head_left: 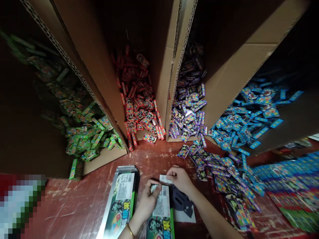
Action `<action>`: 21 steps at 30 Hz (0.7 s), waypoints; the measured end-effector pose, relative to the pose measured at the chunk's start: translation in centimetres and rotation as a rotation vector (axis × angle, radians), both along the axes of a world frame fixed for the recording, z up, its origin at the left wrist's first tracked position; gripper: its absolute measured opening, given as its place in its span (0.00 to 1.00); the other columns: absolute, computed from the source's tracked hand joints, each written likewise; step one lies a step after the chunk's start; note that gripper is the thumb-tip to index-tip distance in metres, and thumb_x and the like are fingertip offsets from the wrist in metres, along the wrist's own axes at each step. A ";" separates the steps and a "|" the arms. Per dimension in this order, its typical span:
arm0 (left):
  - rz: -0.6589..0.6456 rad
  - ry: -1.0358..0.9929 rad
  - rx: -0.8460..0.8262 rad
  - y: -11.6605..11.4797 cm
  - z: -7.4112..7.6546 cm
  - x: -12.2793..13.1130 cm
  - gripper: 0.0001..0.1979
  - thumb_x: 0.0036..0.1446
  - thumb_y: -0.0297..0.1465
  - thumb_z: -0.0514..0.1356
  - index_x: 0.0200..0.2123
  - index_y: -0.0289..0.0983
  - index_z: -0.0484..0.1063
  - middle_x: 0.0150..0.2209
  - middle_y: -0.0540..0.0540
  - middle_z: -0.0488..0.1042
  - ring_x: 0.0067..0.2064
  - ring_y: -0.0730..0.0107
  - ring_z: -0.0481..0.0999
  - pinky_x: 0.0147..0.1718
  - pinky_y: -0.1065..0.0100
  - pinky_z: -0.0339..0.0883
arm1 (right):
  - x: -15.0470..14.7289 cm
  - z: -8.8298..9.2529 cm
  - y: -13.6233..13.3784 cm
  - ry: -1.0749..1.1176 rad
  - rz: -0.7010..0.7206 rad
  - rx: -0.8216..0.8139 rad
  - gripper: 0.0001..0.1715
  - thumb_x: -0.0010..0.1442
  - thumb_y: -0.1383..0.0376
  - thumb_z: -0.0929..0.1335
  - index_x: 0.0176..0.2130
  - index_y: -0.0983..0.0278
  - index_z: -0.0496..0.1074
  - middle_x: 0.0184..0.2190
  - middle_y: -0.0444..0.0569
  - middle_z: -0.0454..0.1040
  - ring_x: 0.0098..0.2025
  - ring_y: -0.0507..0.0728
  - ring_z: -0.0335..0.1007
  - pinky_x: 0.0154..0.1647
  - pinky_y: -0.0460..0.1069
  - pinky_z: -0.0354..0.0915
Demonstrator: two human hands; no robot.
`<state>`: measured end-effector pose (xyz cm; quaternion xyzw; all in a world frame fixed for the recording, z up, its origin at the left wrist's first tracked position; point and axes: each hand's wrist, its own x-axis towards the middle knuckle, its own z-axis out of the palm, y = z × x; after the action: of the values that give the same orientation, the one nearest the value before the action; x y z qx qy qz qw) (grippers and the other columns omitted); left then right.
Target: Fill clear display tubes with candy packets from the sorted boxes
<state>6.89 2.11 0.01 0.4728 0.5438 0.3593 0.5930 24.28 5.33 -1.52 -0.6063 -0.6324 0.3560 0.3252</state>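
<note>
In the head view, the left hand (147,200) lies curled on the top end of a green box (161,212), thumb and fingers pinching its upper edge beside a white barcode label. The right hand (179,178) sits just above and to the right of it, fingertips pressed together on a small white flap (164,179) at the box's top end; the two hands nearly touch. A gold bangle (130,230) circles the left wrist. Just left of the left hand lies a second green box (121,202) in a silvery tray, also bearing a white label. Under the right forearm is a dark plastic piece (181,200) on a white sheet. All this rests on a worn red table (74,205). Beyond the hands stand four open cartons, each spilling small packs: green packs (87,136) far to the left, red packs (139,109) straight ahead, purple packs (189,109) ahead and right, blue packs (246,116) farther right. Purple ones trail down the table close to the right forearm. Stacked flat boxes (291,186) lie well to the right.
</note>
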 end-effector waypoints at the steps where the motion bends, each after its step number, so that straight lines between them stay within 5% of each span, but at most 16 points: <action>1: -0.002 -0.002 -0.001 0.0 -0.1 0.0 0.13 0.51 0.43 0.59 0.30 0.38 0.67 0.28 0.50 0.69 0.33 0.65 0.68 0.35 0.68 0.61 | 0.2 0.4 -0.3 0.002 0.018 0.025 0.07 0.49 0.72 0.68 0.24 0.63 0.75 0.24 0.44 0.71 0.27 0.52 0.66 0.30 0.46 0.61; 4: -0.011 -0.015 0.001 0.1 -0.2 0.0 0.13 0.52 0.43 0.58 0.30 0.38 0.67 0.30 0.49 0.70 0.34 0.64 0.69 0.36 0.68 0.62 | 0.9 1.2 -1.1 0.031 0.116 0.129 0.10 0.51 0.72 0.67 0.23 0.62 0.75 0.30 0.45 0.71 0.35 0.53 0.67 0.39 0.48 0.62; 8: -0.011 -0.019 0.002 0.1 -0.2 0.0 0.13 0.51 0.43 0.59 0.30 0.39 0.67 0.30 0.50 0.71 0.36 0.64 0.69 0.38 0.67 0.61 | 0.9 0.6 -1.3 0.171 0.105 0.112 0.07 0.53 0.70 0.66 0.32 0.62 0.74 0.33 0.46 0.70 0.34 0.53 0.66 0.35 0.47 0.64; 13: -0.008 -0.004 -0.004 0.0 -0.1 -0.1 0.15 0.51 0.45 0.59 0.30 0.39 0.67 0.30 0.50 0.71 0.36 0.64 0.69 0.38 0.68 0.60 | -1.1 -1.4 0.7 0.200 -0.063 -0.015 0.35 0.45 0.74 0.69 0.53 0.60 0.63 0.29 0.42 0.71 0.27 0.51 0.65 0.32 0.47 0.64; 17: -0.006 0.000 0.000 0.1 0.0 0.0 0.16 0.49 0.46 0.59 0.29 0.39 0.67 0.30 0.50 0.70 0.35 0.64 0.69 0.37 0.69 0.60 | -2.1 -1.6 1.6 0.216 -0.037 -0.057 0.36 0.41 0.76 0.69 0.51 0.61 0.64 0.23 0.39 0.71 0.23 0.50 0.63 0.27 0.45 0.63; 21: 0.002 -0.003 0.006 0.2 0.0 0.0 0.15 0.49 0.45 0.59 0.29 0.39 0.67 0.30 0.50 0.70 0.36 0.63 0.69 0.38 0.69 0.60 | -1.8 -1.0 0.7 0.211 0.047 0.056 0.30 0.49 0.74 0.65 0.53 0.60 0.64 0.26 0.40 0.73 0.27 0.50 0.66 0.33 0.46 0.65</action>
<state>6.88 2.28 0.03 0.4733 0.5424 0.3623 0.5920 22.47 6.07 -2.52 -0.5413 -0.6182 0.4076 0.3983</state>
